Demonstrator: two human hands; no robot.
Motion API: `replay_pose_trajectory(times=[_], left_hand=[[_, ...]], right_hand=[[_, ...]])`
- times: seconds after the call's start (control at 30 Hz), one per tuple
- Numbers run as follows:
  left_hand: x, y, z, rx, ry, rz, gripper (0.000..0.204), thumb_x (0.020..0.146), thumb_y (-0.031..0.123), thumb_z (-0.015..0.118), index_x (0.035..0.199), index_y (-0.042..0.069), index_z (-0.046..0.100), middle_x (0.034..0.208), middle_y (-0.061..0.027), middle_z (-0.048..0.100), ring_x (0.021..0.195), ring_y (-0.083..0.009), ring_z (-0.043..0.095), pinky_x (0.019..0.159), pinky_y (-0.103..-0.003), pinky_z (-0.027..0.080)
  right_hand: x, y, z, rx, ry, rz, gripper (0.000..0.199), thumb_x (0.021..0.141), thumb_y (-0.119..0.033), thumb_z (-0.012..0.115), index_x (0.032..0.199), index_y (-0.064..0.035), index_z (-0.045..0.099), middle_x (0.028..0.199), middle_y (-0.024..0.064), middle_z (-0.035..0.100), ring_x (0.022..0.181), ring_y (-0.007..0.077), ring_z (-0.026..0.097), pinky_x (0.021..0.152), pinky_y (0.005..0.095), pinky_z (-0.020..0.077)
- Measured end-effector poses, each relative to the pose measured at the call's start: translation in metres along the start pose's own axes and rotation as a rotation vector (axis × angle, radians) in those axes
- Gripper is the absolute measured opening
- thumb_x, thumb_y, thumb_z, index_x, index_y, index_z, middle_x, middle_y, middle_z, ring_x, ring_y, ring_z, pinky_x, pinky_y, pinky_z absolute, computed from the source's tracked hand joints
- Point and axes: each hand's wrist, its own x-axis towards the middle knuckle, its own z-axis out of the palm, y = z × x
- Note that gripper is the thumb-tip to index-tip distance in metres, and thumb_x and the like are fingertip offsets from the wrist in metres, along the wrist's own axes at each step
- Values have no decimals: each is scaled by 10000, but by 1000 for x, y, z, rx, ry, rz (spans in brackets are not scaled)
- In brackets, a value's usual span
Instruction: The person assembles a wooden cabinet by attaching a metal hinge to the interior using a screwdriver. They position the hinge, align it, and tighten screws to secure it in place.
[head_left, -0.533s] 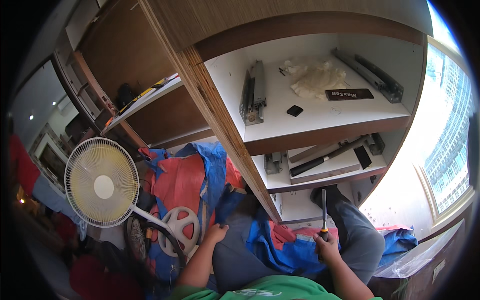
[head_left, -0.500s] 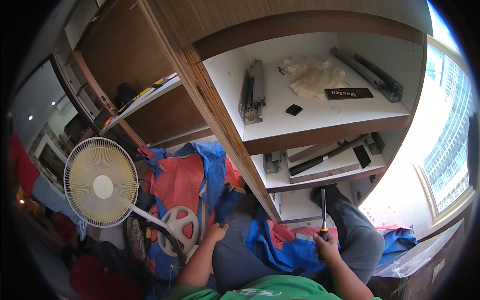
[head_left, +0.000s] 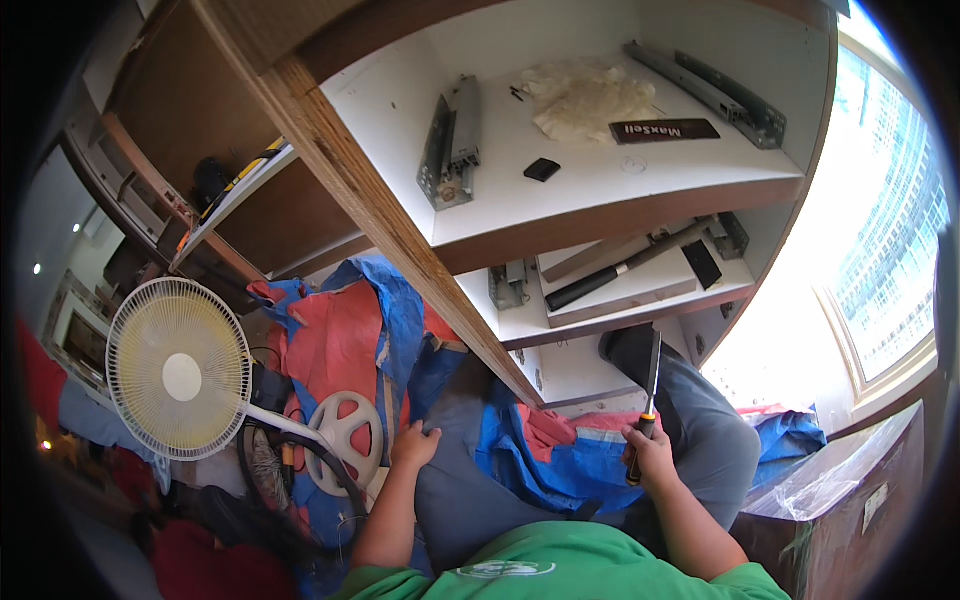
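My right hand point(head_left: 650, 455) grips a chisel point(head_left: 654, 375) by its black and yellow handle, its metal blade pointing up above my bent right leg point(head_left: 705, 430). On my other leg rests my left hand point(head_left: 414, 446), its fingers apart and nothing visible in it. In front stands an open wooden cabinet point(head_left: 620, 225) with white shelves. Its upper shelf bears metal drawer slides point(head_left: 705, 95), a crumpled pale cloth or plastic point(head_left: 590, 100), a dark printed strip point(head_left: 665, 131) and a small black piece point(head_left: 542, 170). A hammer point(head_left: 600, 283) with a black grip lies on the shelf below.
A white standing fan point(head_left: 180, 370) is at the left, its round base point(head_left: 345, 440) near my left hand. Blue and red tarpaulin point(head_left: 340, 320) covers the floor. A plastic-wrapped brown box point(head_left: 850, 510) stands at the right, below a bright window point(head_left: 895, 230). Tools lie on a left shelf point(head_left: 245, 185).
The view has shifted, so the cabinet and fan appear farther left and higher. My right hand has lifted slightly with the chisel, which tilts a little more. My left hand stays on my leg.
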Motion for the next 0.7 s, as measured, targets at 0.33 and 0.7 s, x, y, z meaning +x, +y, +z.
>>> replay_pose_trajectory(times=[0.33,0.7], left_hand=[[-63,146,-72,-1100,-287,701,300,1104,244,468,974,20,620,979,-157,717,1057,-248,699,941,-352,524],[-129,299,-349,-2021,-508,1318,723,1070,198,407,1541,-148,-20,1652,-316,37,1559,-400,55,1279,-570,71]], right_hand=[[6,1,-7,75,5,35,136,905,-98,688,991,-48,595,675,28,528,538,144,512,517,310,442],[11,5,-16,123,40,22,130,899,-80,689,926,-72,562,659,24,512,510,138,485,485,303,407]])
